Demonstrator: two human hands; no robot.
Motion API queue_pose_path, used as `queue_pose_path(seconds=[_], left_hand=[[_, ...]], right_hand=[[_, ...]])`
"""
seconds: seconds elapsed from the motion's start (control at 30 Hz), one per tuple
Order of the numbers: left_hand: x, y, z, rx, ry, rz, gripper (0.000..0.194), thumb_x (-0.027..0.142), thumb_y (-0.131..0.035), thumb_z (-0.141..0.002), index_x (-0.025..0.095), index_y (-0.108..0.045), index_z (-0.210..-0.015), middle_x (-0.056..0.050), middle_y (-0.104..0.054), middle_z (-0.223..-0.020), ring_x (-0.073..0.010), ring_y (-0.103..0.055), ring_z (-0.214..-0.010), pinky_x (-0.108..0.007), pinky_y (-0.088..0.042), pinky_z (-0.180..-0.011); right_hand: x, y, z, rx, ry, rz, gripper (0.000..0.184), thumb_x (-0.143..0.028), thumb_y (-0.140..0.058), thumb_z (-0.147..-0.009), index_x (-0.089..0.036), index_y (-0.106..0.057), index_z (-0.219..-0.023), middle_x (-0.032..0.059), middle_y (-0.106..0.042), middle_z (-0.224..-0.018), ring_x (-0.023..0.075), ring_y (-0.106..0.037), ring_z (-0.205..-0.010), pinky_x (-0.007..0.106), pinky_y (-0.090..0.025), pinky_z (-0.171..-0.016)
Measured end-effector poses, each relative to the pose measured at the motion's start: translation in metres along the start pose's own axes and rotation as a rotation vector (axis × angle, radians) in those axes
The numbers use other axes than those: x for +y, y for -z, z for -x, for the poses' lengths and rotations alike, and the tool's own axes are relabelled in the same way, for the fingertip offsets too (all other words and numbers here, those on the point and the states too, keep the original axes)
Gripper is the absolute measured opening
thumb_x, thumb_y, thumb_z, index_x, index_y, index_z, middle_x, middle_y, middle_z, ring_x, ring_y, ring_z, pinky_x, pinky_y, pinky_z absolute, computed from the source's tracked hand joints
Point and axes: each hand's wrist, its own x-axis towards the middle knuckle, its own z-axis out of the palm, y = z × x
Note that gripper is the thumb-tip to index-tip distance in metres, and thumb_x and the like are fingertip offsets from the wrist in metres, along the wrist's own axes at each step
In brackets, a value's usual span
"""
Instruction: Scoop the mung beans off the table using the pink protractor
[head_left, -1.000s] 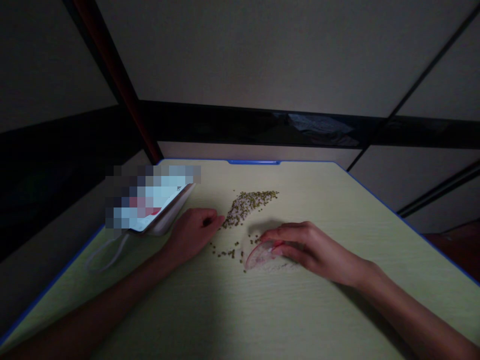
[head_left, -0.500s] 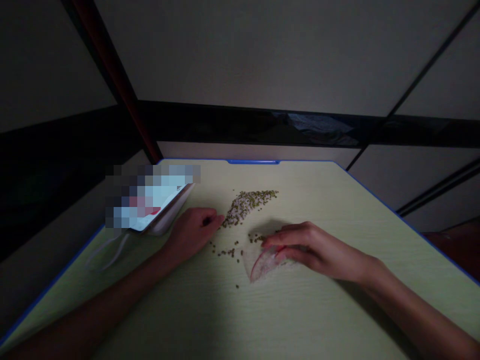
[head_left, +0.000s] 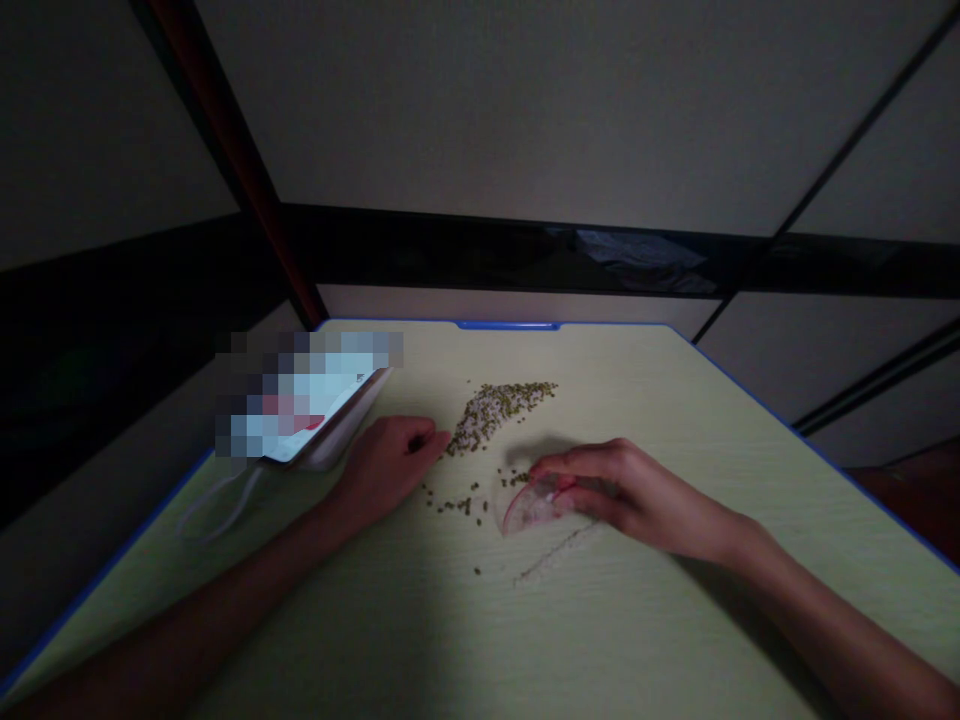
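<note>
On the table, my left hand point(head_left: 388, 462) rests curled in a loose fist, thumb side toward a pile of small green and whitish grains point(head_left: 491, 410). Nothing shows in its fingers, though the palm side is hidden. Thumb and fingertips of my right hand point(head_left: 611, 485) pinch a small clear plastic bag with a red line point(head_left: 529, 508), tilted low over the tabletop. Whether grains are inside the bag is hard to tell. Scattered green grains point(head_left: 466, 507) lie between the hands, and a thin line of pale bits point(head_left: 551, 560) lies below the bag.
A lit phone point(head_left: 315, 400), partly blurred out, leans on a pale support at the left, with a white strap point(head_left: 225, 510) beside it. The pale table point(head_left: 360, 620) has a blue rim. Cabinet panels point(head_left: 510, 120) rise behind it.
My right hand has drawn the bag up and away from me slightly, uncovering the line of pale bits on the table. My left hand stays in place.
</note>
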Motion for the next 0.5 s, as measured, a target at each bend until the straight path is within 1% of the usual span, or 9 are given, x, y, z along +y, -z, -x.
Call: queue_pose_path(seconds=[0.1, 0.37, 0.5], left_hand=[[0.0, 0.001, -0.001, -0.004, -0.003, -0.001, 0.035, 0.039, -0.04, -0.073, 0.021, -0.029, -0.046, 0.005, -0.031, -0.046, -0.0116, -0.034, -0.049, -0.027, -0.022, -0.051], [0.0, 0.0, 0.0, -0.001, -0.004, -0.008, 0.034, 0.039, -0.04, -0.073, 0.021, -0.03, -0.046, 0.005, -0.031, -0.046, -0.0116, -0.034, -0.048, -0.027, -0.022, -0.05], [-0.001, -0.001, 0.0, -0.002, -0.008, -0.02, 0.034, 0.039, -0.039, -0.074, 0.021, -0.03, -0.046, 0.005, -0.032, -0.046, -0.0116, -0.035, -0.049, -0.027, -0.022, -0.05]], right_hand=[[0.0, -0.001, -0.001, 0.049, -0.06, 0.006, 0.028, -0.014, -0.051, -0.085, -0.015, -0.063, -0.111, 0.0081, -0.067, -0.105, 0.0192, -0.063, -0.092, 0.03, -0.049, -0.078], [-0.007, -0.01, -0.007, 0.125, -0.168, 0.052, 0.03, -0.013, -0.048, -0.082, -0.018, -0.063, -0.109, 0.0049, -0.07, -0.087, 0.0165, -0.062, -0.072, 0.029, -0.047, -0.067], [-0.008, -0.015, -0.007, 0.177, -0.183, 0.052, 0.029, -0.012, -0.048, -0.08, -0.017, -0.063, -0.105, 0.0035, -0.069, -0.08, 0.0156, -0.061, -0.067, 0.027, -0.045, -0.062]])
